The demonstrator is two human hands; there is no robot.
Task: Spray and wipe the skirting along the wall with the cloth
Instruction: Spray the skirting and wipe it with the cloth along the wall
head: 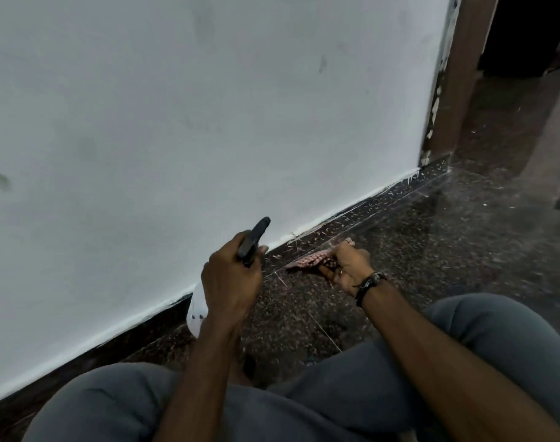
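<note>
Head view, the only one on offer, looks down over two grey-trousered knees (119, 406) at the foot of a white wall (176, 122), where a person squats close so both arms reach the base without stretching. Left hand (231, 282) is wrapped closed around the neck of a spray bottle (196, 311), its white body hanging below the palm and the dark trigger head (254, 237) pointing up and toward the wall; held raised like this, beside the working spot, it seems kept ready for another squirt rather than set aside. Right hand (345, 266), with a dark band at the wrist, is curled shut on a red-and-white checked cloth (307, 261), bunching it and pressing it low where the skirting (352, 223) meets the floor (463, 250), which suits a sideways rubbing stroke along the strip. That skirting is a dark speckled stone band running diagonally under the wall toward a brown door frame (457, 90), with white paint flecks and a ragged painted top edge. Motion blur softens the cloth, so whether it touches the skirting face or only the floor just in front of it is hard to tell. More of the strip stretches on toward the door frame beyond the cloth.
</note>
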